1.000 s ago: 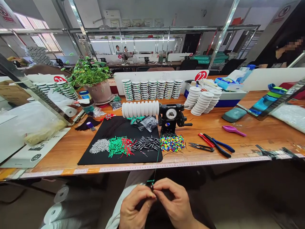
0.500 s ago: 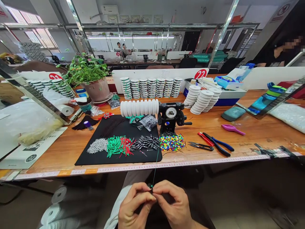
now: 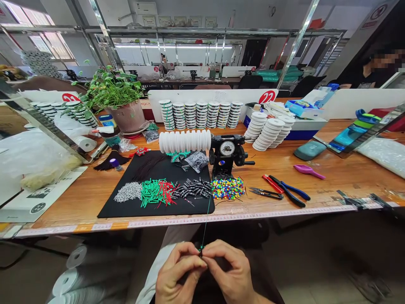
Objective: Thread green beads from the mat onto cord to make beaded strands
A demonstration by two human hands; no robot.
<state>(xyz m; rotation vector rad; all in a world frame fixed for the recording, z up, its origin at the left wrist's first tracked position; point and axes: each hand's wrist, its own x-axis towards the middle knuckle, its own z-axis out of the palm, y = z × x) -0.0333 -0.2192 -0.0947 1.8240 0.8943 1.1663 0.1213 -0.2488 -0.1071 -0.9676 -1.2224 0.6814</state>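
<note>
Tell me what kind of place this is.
Likely a small hand-assembly workshop: stacks of white spools, a machine with a crank, piles of small colorful beads, and numbered dividers between workstations.

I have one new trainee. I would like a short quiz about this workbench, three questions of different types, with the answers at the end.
1. True or false: the left hand and the right hand are close together, at a small dark piece.
2. Fill in: the red circle on the white panel shows the number ___.
3. On the black mat, which colour lies between the grey pile and the red pile? A yellow, B green, C white.

Key: 1 true; 2 22; 3 B, the green pile.
</note>
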